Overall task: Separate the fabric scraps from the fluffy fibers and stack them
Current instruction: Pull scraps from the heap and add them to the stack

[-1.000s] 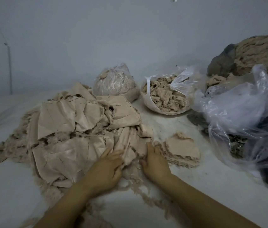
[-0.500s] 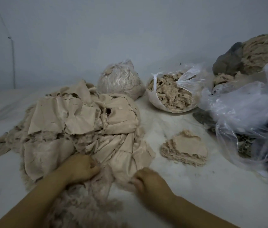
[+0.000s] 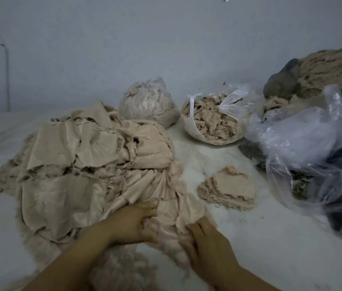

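A big heap of beige fabric scraps mixed with fluffy fibers covers the left and middle of the white surface. A small neat stack of scraps lies to the right of it. My left hand grips the heap's near edge, its fingers closed on a fold of fabric. My right hand is also closed on the fabric and fluff at the heap's near right corner. The fingertips of both hands are buried in the cloth.
At the back stand a tied plastic bag of fibers and an open bag full of fluff. Large clear plastic bags crowd the right side, with a mound of beige material behind them. A wall rises behind.
Both hands pulled the heap's near edge toward me, then shifted right. The left hand moved from the heap's left part to its middle front; the right hand closed on the corner.
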{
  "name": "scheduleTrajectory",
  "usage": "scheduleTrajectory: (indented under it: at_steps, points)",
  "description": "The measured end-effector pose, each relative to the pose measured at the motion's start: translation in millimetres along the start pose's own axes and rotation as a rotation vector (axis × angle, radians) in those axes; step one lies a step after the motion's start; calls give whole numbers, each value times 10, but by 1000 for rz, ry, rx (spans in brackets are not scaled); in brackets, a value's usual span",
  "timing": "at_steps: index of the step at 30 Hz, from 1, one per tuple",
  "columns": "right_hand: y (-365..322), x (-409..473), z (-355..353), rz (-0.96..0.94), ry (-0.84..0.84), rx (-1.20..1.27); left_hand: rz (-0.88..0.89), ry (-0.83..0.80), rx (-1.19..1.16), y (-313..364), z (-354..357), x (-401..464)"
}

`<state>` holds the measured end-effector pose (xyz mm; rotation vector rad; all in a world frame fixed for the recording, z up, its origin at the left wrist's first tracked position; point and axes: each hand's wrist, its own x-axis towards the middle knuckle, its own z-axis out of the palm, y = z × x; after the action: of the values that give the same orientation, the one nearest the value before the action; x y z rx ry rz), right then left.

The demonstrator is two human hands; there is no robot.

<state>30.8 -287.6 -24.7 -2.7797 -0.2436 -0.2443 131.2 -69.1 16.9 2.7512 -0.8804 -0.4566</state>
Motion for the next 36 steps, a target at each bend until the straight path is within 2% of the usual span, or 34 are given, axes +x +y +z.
scheduleTrajectory:
  at_steps: [3,6,8,10,11,13,17,20,22,25,26,28,30,34,36]
  points:
    - [59,4,-177,74,-48,88,-33,96,-42,93,-70,-11]
    - [83,333,-378,231,11,155,-83,229,220,324,-117,57]
    - [113,521,-389,316,-22,149,-105,376,337,457,-97,164]
    - [126,589,-302,362,-111,59,-6,493,202,593,-15,293]
    - [130,583,-247,364,-128,22,62,480,93,660,37,341]
    - [134,525,-185,360,-123,10,145,325,-37,695,213,384]
    - [320,371,-229,406,-92,11,91,182,77,325,423,257]
    - [393,286,-297,358,-37,94,129,57,90,108,340,119]
    - [377,267,-312,352,46,268,104,89,-30,160,220,115]
    - [304,282,-320,321,130,488,147,321,-71,469,102,278]
    - [275,289,-318,298,128,502,161,334,-92,579,113,335]
    - [244,298,-290,266,141,512,188,249,-139,718,213,433]
    - [267,267,-267,306,210,585,181,145,-75,704,374,483]
    - [526,137,-366,461,405,792,87,157,57,521,481,457]
    - [637,103,-457,483,448,941,40,110,48,499,448,438]
